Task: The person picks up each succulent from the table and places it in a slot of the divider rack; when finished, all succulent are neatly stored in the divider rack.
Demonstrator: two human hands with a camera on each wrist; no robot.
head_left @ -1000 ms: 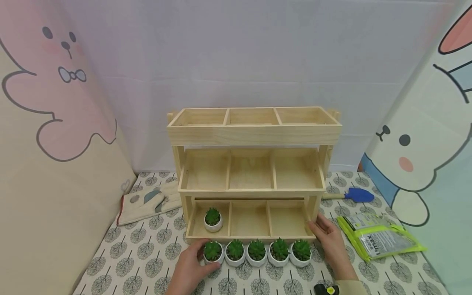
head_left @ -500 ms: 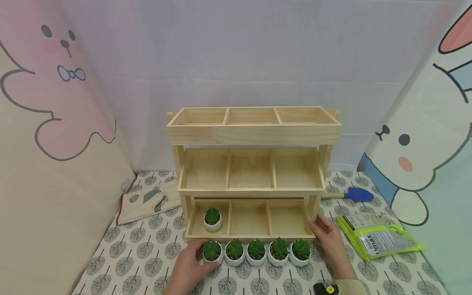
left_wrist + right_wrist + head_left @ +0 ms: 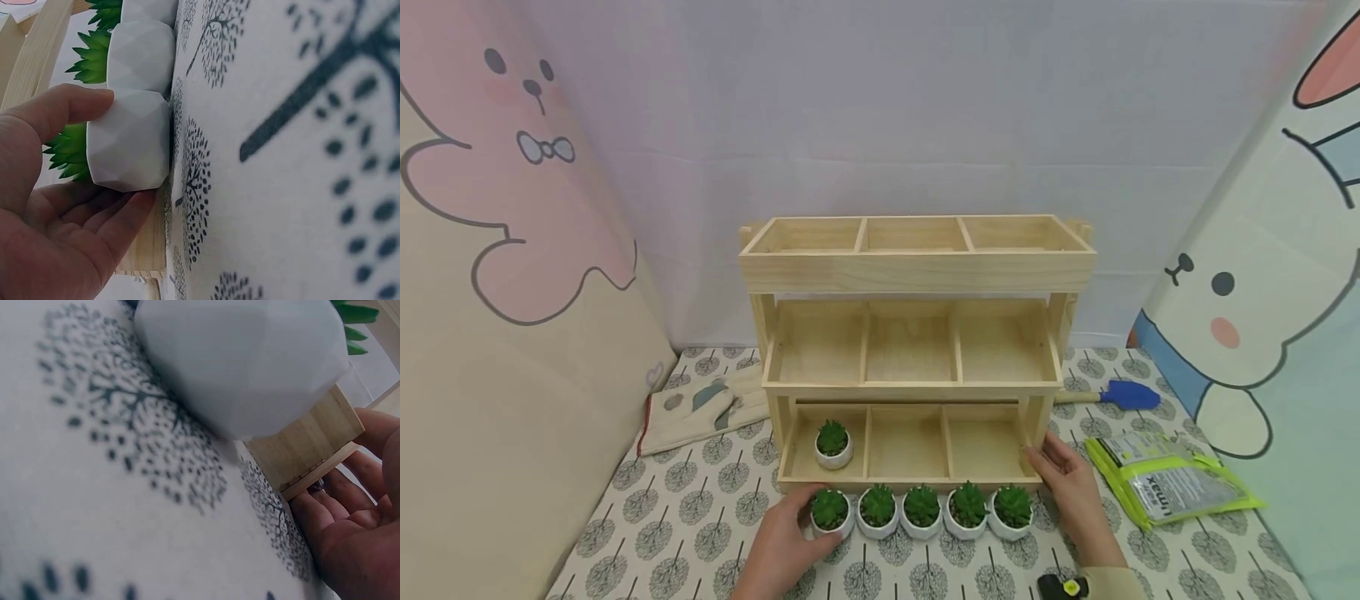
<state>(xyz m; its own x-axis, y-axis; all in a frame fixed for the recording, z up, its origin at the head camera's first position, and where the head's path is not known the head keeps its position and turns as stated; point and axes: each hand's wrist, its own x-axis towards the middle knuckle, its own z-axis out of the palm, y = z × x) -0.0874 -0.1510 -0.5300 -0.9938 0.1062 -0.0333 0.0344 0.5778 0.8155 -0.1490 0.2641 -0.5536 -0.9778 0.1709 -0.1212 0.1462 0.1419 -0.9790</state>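
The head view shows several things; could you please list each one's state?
Wooden shelf, standing
Shelved plant, inside bottom-left compartment
Five front plants, upright in a row
Left hand, gripping leftmost front pot
Right hand, holding shelf's right end
Glove, lying flat
Blue trowel, lying down
Bag, lying down; whether sealed, unclear

Potted succulents [image 3: 922, 510], six: five in a row at lower centre of the frame, one above the row's left end; wooden rack [image 3: 917, 273], one, at centre, its three tiers divided into nine compartments. One left hand [image 3: 781, 542] and one right hand [image 3: 1073, 493], two in all, at lower centre. Cloth glove [image 3: 703, 408], at least one, mid-left; blue trowel [image 3: 1127, 396], one, and lime-edged bag [image 3: 1176, 481], one, both at right.
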